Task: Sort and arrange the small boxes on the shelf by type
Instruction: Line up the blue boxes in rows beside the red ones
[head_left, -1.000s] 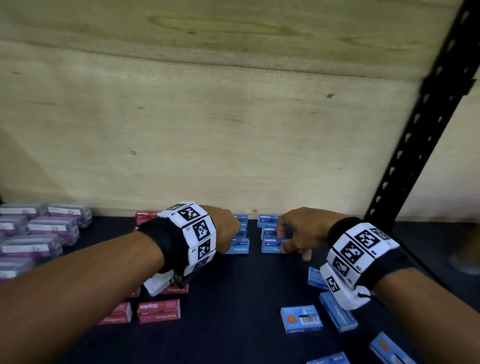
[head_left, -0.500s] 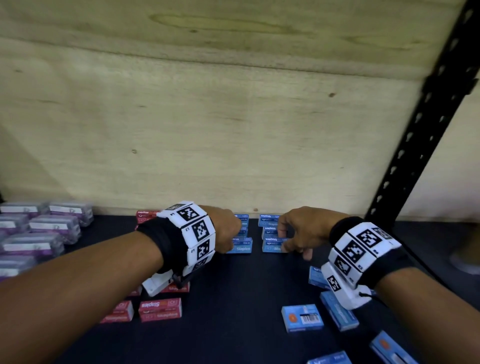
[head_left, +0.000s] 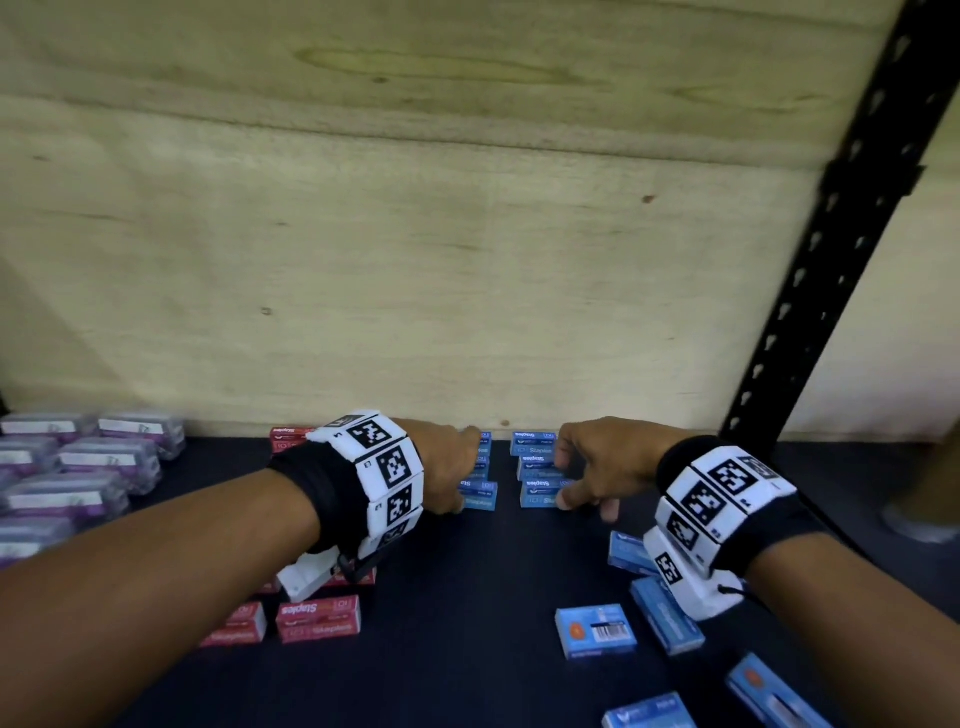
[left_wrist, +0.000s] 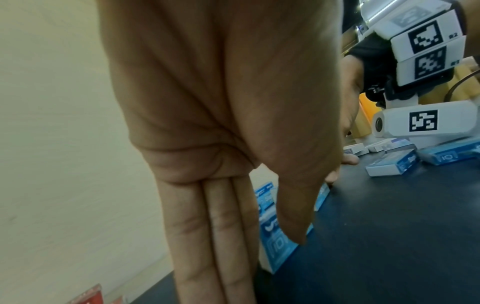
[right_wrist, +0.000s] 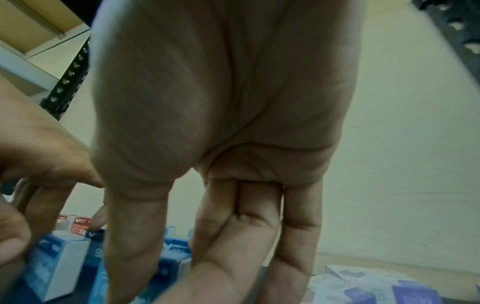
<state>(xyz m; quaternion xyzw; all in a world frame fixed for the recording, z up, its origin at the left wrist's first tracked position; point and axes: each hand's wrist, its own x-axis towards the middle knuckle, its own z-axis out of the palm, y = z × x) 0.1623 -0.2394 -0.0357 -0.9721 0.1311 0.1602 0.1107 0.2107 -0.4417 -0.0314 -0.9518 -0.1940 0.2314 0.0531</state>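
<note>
Two short columns of blue staples boxes stand at the back of the dark shelf (head_left: 467, 623): a left column (head_left: 480, 496) and a right column (head_left: 537, 493). My left hand (head_left: 462, 483) rests against the left column's outer side, its fingers (left_wrist: 207, 236) straight and together and the thumb lying over the boxes (left_wrist: 278, 251). My right hand (head_left: 563, 480) touches the right column's right side; its fingers (right_wrist: 249, 205) are nearly straight, with blue boxes (right_wrist: 54, 265) beyond them. Neither hand grips a box.
Loose blue boxes (head_left: 596, 630) lie scattered front right under my right wrist. Red staples boxes (head_left: 318, 618) sit front left and at the back (head_left: 288, 439). Purple-labelled clear boxes (head_left: 78, 467) fill the far left. A wooden back panel (head_left: 467, 260) and black upright (head_left: 831, 260) bound the shelf.
Both hands stay against the two blue columns with barely any shift. The boxes have not visibly moved.
</note>
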